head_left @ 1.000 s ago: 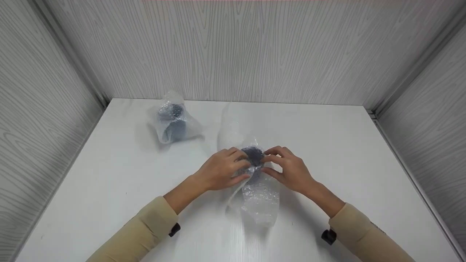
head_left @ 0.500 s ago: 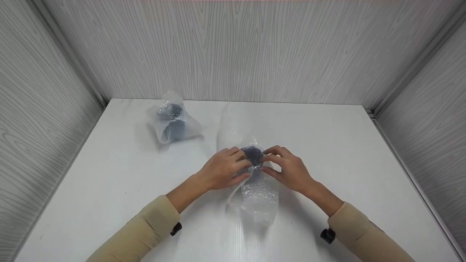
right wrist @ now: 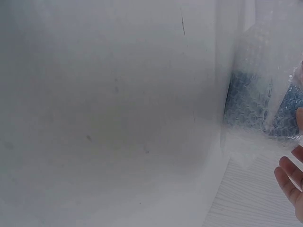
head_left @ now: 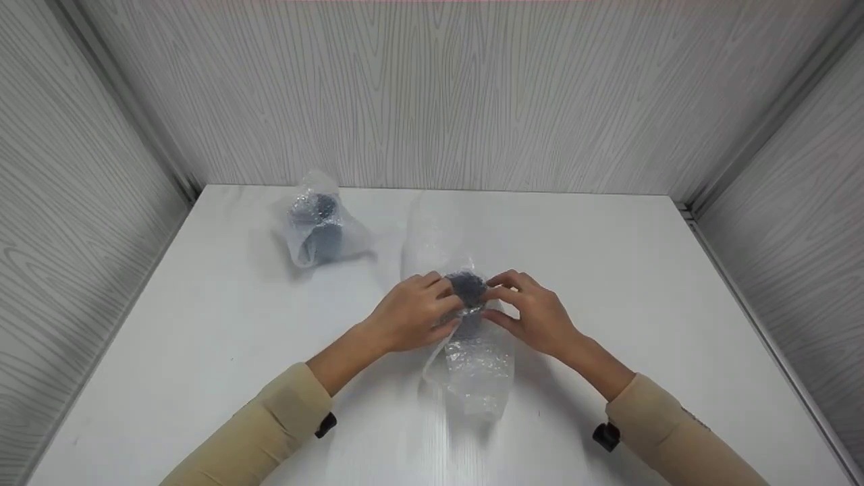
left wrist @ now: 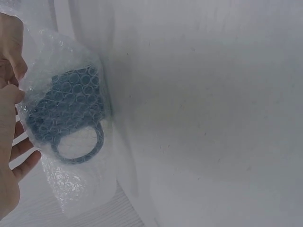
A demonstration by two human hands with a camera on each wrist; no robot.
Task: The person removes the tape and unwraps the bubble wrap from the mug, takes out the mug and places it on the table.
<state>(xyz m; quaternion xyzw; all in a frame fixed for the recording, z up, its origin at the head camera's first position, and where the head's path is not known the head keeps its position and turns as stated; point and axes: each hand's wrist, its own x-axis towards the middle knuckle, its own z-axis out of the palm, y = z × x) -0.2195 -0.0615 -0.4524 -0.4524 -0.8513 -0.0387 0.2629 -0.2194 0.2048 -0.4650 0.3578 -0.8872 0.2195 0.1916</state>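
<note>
Where the two hands meet near the middle of the tabletop (head_left: 202,324), I see a dark mug (head_left: 467,289) half swaddled in a sheet of bubble wrap (head_left: 476,364). My left hand (head_left: 412,314) curls its fingers round the mug's left side, pinching the wrap against it. My right hand (head_left: 533,314) does the same from the mug's right, thumb and fingertips bent onto the plastic. The loose end of the wrap trails from the mug towards me and lies flat on the tabletop. In the left wrist view the mug's ring handle shows plainly through the bubbles. Well beyond the mug and off to its left, near the back wall (head_left: 445,88), sits a second wrapped bundle (head_left: 320,226), dark inside, touched by neither hand.
</note>
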